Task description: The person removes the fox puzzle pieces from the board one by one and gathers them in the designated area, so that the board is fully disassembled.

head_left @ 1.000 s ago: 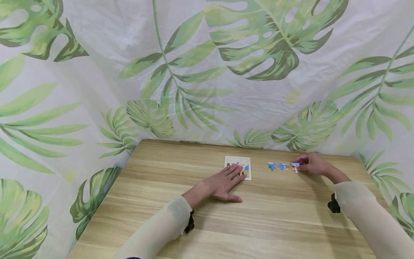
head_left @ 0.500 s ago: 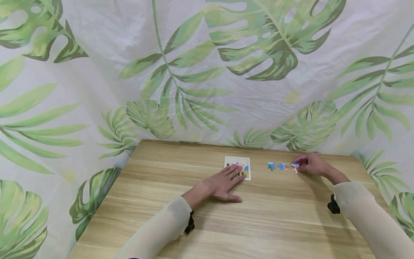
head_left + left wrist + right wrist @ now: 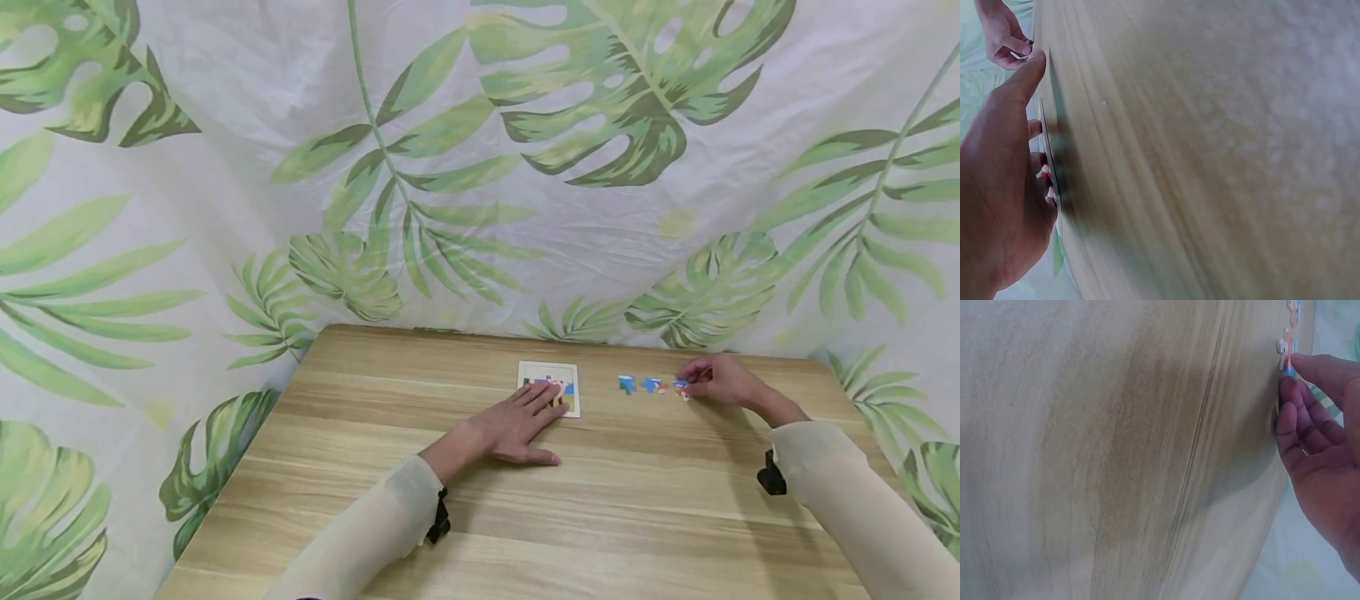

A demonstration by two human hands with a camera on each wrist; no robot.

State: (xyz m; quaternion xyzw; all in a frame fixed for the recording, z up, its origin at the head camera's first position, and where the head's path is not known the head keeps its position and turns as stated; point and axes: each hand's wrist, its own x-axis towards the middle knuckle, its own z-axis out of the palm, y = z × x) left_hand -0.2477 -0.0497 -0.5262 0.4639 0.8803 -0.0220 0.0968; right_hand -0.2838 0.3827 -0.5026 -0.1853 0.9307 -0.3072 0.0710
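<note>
My left hand lies with spread, straight fingers over a small cream-framed puzzle board. Its fingertips cover part of the colourful picture, and the thumb points right over the wood. The left wrist view shows the thin board edge-on under those fingers. To the right, my right hand pinches a blue, orange and white jigsaw piece between thumb and fingers. In the right wrist view the piece sticks out past the fingertips, low over the table. Two more jigsaw pieces, a blue-green one and a blue-orange one, lie left of it.
The wooden table ends at the back against a hanging leaf-patterned cloth. Board and pieces sit in a row near that far edge. A dark wrist mount hangs under the right sleeve, another mount under the left.
The jigsaw piece in my right fingers has tilted slightly. Both hands keep their places, and the whole head view has shifted a little.
</note>
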